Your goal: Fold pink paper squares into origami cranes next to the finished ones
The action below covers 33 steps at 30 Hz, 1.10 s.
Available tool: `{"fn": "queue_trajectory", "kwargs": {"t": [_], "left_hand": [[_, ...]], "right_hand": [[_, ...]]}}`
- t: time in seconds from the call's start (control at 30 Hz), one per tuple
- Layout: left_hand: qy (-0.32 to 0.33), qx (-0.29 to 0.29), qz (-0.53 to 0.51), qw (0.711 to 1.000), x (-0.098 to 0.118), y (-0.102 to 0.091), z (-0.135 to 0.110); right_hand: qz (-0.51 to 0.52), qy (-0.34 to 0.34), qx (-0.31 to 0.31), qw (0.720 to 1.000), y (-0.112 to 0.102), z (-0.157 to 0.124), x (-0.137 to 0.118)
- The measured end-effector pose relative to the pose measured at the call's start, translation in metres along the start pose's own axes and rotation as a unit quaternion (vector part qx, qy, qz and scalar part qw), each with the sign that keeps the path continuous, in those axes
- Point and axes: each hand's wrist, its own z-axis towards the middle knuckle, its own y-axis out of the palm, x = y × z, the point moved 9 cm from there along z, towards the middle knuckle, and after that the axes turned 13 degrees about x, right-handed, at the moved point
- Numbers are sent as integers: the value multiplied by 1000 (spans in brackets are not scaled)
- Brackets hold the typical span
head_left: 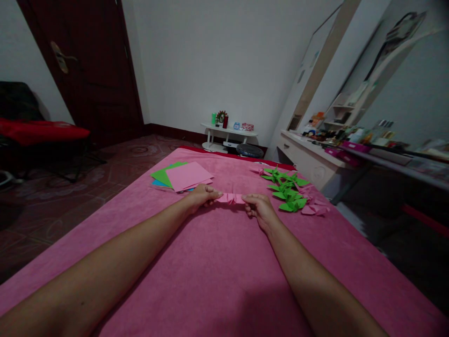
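A small folded pink paper piece (231,198) is stretched between my two hands just above the pink cloth (210,262). My left hand (202,196) pinches its left end with closed fingers. My right hand (257,208) pinches its right end, fingers curled. Both forearms reach out over the cloth from the near edge. A stack of flat paper sheets (182,176), pink on top with green and blue beneath, lies just beyond my left hand. To the right of my right hand sits a cluster of folded green and pink paper figures (291,192).
The cloth-covered surface ends at a far red edge (224,154). Beyond it stands a small white shelf table (229,133) with small items. A cluttered dresser (315,154) with a mirror is at right. A dark door (87,70) and red seat (38,131) are at left.
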Motion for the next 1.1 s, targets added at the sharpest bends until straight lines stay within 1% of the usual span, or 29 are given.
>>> {"fn": "queue_trajectory", "kwargs": {"t": [0.1,0.23,0.3,0.37,0.5,0.67,0.87,1.0,1.1], "left_hand": [[6,18,60,998,0,-1,-1],[23,68,162,984,-1,-7,-1],[39,77,202,976,0,-7,1],[50,73,223,971,-1,-5,2],[65,70,245,965,-1,-4,5],[83,75,270,956,6,-3,2],[85,83,277,954,6,-2,3],[67,70,257,962,3,-2,3],[20,25,222,975,-2,-1,0]], "right_hand": [[-34,-11,8,999,-2,0,0],[-86,-32,23,996,-5,1,0],[-109,-37,29,993,-5,2,2],[-129,-40,31,990,-5,3,3],[-163,-48,35,985,-5,4,3],[-193,-58,42,979,-6,5,4],[-213,-55,42,975,-6,7,7],[-209,-44,39,976,-5,6,9],[-193,-24,27,981,-6,6,8]]}}
